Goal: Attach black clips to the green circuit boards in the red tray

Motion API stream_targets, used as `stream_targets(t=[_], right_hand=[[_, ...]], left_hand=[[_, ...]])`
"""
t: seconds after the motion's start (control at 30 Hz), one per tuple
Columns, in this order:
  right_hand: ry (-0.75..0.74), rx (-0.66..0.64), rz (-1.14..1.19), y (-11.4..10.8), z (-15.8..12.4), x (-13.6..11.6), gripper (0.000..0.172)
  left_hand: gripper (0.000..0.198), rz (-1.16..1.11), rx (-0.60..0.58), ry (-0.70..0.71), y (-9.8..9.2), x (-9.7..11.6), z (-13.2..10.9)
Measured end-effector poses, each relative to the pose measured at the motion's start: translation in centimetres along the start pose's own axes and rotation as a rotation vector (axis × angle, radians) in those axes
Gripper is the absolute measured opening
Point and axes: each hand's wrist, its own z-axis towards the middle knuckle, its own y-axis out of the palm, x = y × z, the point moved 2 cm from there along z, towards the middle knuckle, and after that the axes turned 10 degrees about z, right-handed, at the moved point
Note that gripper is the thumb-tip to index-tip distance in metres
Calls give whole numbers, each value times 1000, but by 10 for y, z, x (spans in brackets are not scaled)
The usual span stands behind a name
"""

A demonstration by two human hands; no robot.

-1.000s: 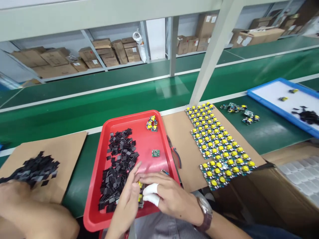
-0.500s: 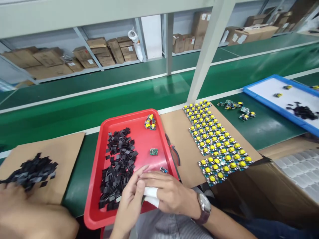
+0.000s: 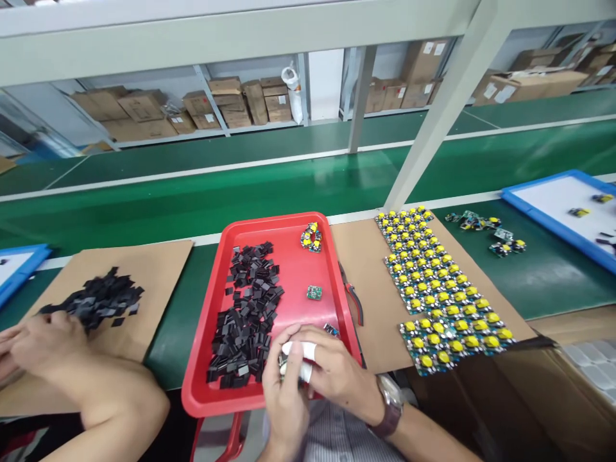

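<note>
My left hand (image 3: 287,391) and my right hand (image 3: 332,369) meet over the near right part of a red tray (image 3: 206,391). Both are closed around a small circuit board (image 3: 283,364), mostly hidden by the fingers. White covers wrap two fingertips of my right hand, and a watch is on that wrist. Many black square pieces (image 3: 250,308) fill the tray's left side. On its right side lie a green board (image 3: 314,292), a small cluster of yellow-topped boards (image 3: 312,237) and another part (image 3: 331,329) beside my right hand.
Rows of yellow-topped boards (image 3: 447,289) cover cardboard (image 3: 360,250) at right, with pliers (image 3: 355,301) by the tray. Another person's hands (image 3: 48,340) touch black pieces (image 3: 108,298) at left. A blue-rimmed tray (image 3: 553,218) stands far right.
The view has shifted, so the scene sits further right. My hands have drawn closer together, fingers more curled, and the board between them shows more. The other person's hands have come together.
</note>
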Motion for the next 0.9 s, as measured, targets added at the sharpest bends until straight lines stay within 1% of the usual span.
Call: stream_targets(t=[0.07,0.13,0.2,0.27,0.3,0.37,0.4,0.47,0.5,0.53,0.57,0.63,0.67,0.7,0.73,0.77,0.8,0.87,0.9], right_hand=[[25,28,-10,0,3,0,29],[51,-19,-30,-4,8,-3,35],[100,-75,-76,-15,12,-5,49],[152,-81,-170,-35,12,-6,59],[172,-57,-242,-48,10,-7,59],[224,7,-438,-77,0,-11,48],[262,50,-555,-92,-8,-15,42],[372,135,-805,-120,-28,-26,33],[438,166,-921,-131,-40,-32,31],[511,186,-1021,-138,-51,-37,29],[584,191,-1103,-143,-62,-42,27],[721,171,-1216,-144,-80,-44,25],[778,158,-1250,-140,-87,-42,24],[827,147,-1270,-135,-91,-38,22],[862,138,-1281,-130,-94,-33,20],[880,134,-1285,-124,-95,-26,20],[877,134,-1284,-119,-95,-20,20],[804,146,-1252,-114,-94,-12,23],[750,170,-1229,-116,-94,-11,24]], left_hand=[[47,-18,-4,-12,1,-3,3],[45,7,-25,4,-3,-2,12],[46,115,-58,52,-10,1,25],[43,309,-100,151,-15,5,39],[40,427,-133,222,-16,7,44],[37,658,-232,384,-12,7,51],[37,752,-287,456,-9,7,52],[42,901,-388,549,-2,6,54],[44,975,-411,578,1,6,56],[46,1054,-407,605,4,6,60],[49,1135,-378,636,6,8,64],[60,1267,-292,725,10,10,76],[67,1300,-262,783,13,10,82],[73,1309,-257,842,16,10,87],[77,1301,-281,897,20,8,91],[77,1287,-330,942,23,5,93],[72,1273,-389,978,26,1,94],[56,1250,-483,1020,28,-4,91],[49,1239,-512,1033,28,-6,89]])
